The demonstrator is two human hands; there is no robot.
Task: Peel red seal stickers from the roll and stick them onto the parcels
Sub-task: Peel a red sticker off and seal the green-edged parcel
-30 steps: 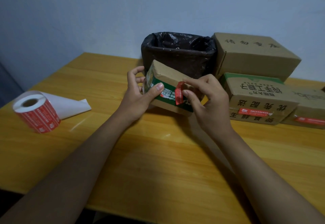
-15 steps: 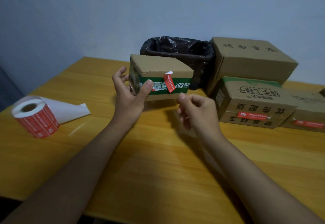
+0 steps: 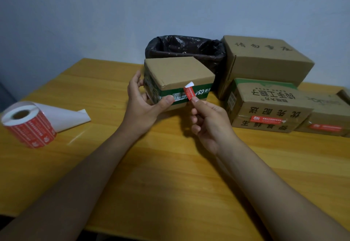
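step: sticking seal | left hand (image 3: 144, 102) grips parcel (image 3: 176, 81) | right hand (image 3: 206, 121) pinches red sticker (image 3: 189, 93), top curled loose | next: probably smooth it flat

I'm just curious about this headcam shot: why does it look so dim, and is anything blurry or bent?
Head view: soft, dim room light, weak shadows under the left hand and right hand; a faint glare streak on the table; the sticker roll near the left edge looks soft and stretched by the wide lens; the held parcel and its red sticker stay fairly sharp.
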